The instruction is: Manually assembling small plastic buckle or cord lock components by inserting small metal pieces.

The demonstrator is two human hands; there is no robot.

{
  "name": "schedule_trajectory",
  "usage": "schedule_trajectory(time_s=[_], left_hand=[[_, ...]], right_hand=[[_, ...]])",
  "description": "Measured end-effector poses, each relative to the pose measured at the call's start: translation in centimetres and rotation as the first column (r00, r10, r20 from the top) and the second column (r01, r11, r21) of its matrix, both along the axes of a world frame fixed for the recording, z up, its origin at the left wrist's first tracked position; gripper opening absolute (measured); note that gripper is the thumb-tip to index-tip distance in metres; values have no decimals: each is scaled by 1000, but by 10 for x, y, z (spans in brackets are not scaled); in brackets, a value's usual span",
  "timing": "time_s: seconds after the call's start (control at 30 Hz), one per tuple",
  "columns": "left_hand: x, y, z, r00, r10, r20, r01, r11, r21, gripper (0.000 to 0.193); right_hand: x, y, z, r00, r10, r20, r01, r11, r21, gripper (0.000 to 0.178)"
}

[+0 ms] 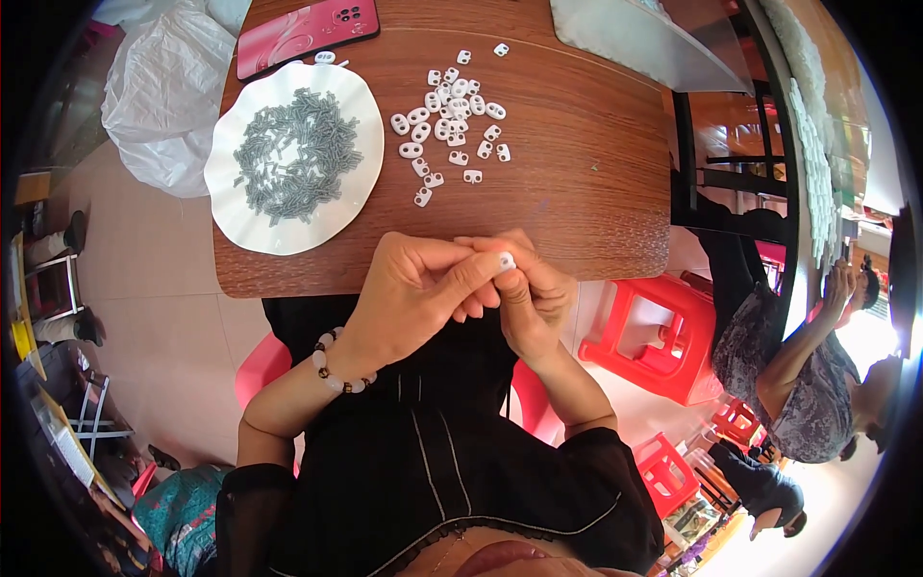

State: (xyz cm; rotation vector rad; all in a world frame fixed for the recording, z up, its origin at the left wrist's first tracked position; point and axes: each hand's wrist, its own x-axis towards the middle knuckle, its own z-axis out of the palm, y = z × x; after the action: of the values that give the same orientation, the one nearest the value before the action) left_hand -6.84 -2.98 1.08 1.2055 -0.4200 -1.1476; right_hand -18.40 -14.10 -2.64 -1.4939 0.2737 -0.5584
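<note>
My left hand [411, 293] and my right hand [538, 300] meet just over the table's near edge, both closed. Pinched between their thumbs and fingertips is a small white cord lock [507, 260] with a dark hole showing; the fingers cover most of it. Beyond my hands lies a loose pile of white two-hole cord locks [460, 108], some with a small stem sticking out. To the left, a white wavy-rimmed plate [228, 207] carries a heap of tiny grey spring-like pieces [298, 159].
A pink phone [308, 37] lies at the table's far left, with a white cord lock [325, 58] by the plate's rim. A white plastic bag [168, 96] hangs beside the table [577, 192]. Red stools [654, 337] and another person [808, 375] are to the right.
</note>
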Motion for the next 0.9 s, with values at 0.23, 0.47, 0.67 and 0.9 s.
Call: schedule_trajectory(time_s=[0.23, 0.47, 0.67, 0.9], left_hand=[[9, -7, -10, 997, -7, -77, 3, 999, -48, 32], [5, -11, -16, 998, 46, -39, -47, 999, -18, 32], [1, -20, -20, 995, 41, 88, -36, 998, -53, 28], [-2, -28, -24, 997, 66, 51, -63, 996, -57, 28]], right_hand=[[5, -13, -9, 989, 122, 81, -134, 977, 167, 42], [4, -17, -16, 988, 148, 32, -152, 973, 177, 46], [3, -22, -18, 990, 131, 52, -139, 967, 214, 43], [5, -24, -12, 993, 79, 82, -99, 955, 281, 39]])
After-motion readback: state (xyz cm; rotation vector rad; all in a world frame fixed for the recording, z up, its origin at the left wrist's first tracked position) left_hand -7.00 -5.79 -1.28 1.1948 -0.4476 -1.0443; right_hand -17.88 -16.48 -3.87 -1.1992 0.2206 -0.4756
